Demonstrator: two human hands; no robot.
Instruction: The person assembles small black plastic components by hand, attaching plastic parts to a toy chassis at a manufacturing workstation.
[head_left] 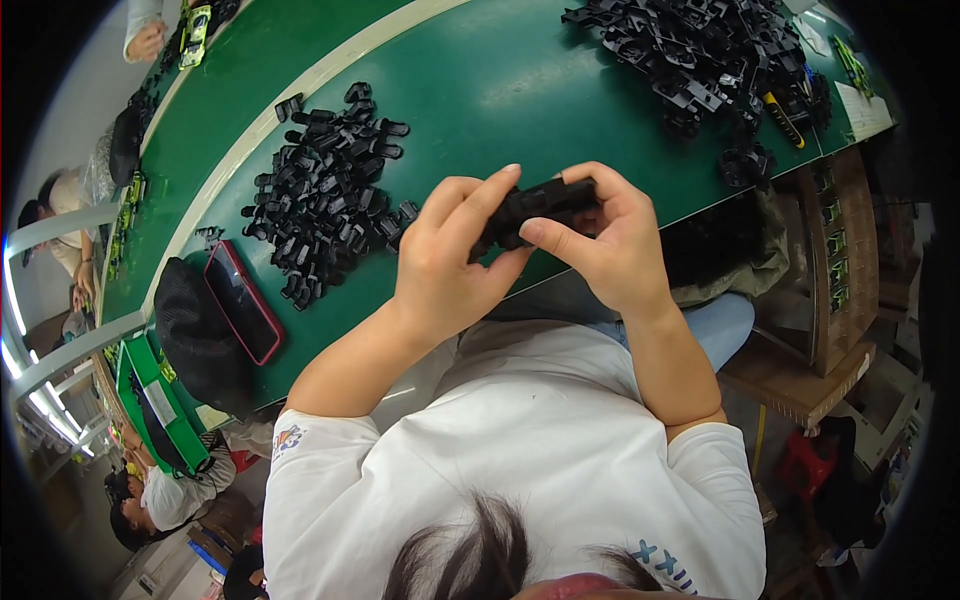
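Note:
Between my two hands is a black plastic part [535,205], held above the near edge of the green table [480,120]. My left hand [447,235] closes on its left end, index finger over the top and thumb below. On its right end my right hand [612,232] is closed, thumb across the front and fingers curled behind. Much of the part is hidden by the fingers. To the left of my left hand lies a heap of small black plastic pieces [318,190]. Beyond my right hand is a larger pile of black plastic parts [700,60].
A phone in a red case [245,300] lies beside a black cloth item [200,330] and a green bin [160,405]. A yellow-handled cutter [783,120] sits by the large pile. At right stands a brown rack [845,260]. Other people are at the left; one hand [147,42] shows top left.

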